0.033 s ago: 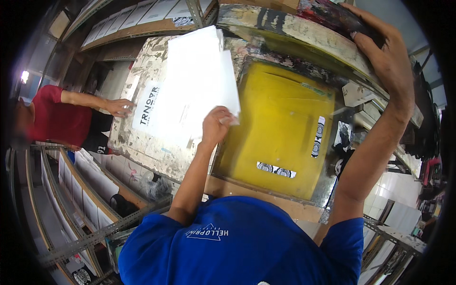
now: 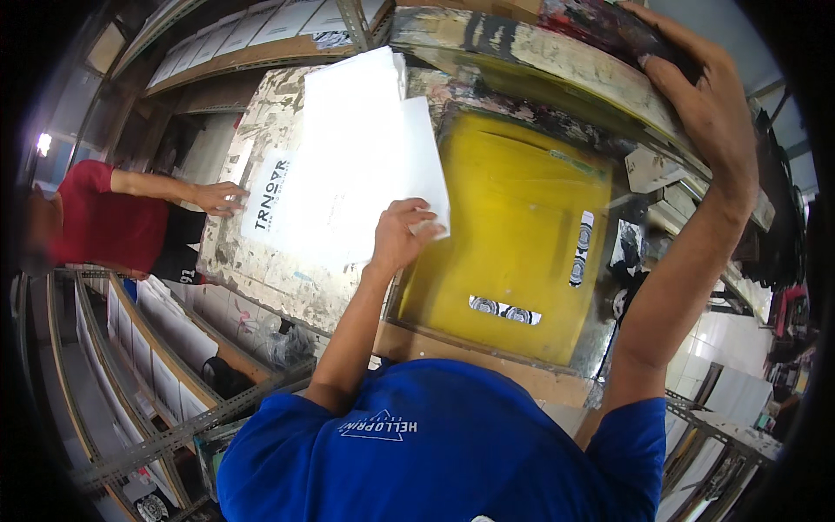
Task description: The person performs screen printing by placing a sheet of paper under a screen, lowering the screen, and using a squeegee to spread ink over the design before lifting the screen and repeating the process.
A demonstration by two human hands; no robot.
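My left hand pinches the near corner of a white sheet, its thumb and fingers at the paper's edge. The sheet overlaps a pile of white paper and reaches over the left side of a flat yellow board. Two strips with round black patterns, a lower strip and an upright strip, lie on that board. At the upper right my right hand is closed round the ink-stained end of a raised wooden screen-printing frame; its fingertips are partly hidden.
Across the paint-spotted table, a co-worker in a red shirt has one hand beside a printed sheet. A rack with white sheets stands at lower left; another shelf holds papers at the back.
My left hand has shifted slightly right, drawing the white sheet's corner farther over the yellow board. My right hand and the raised frame stay nearly in place.
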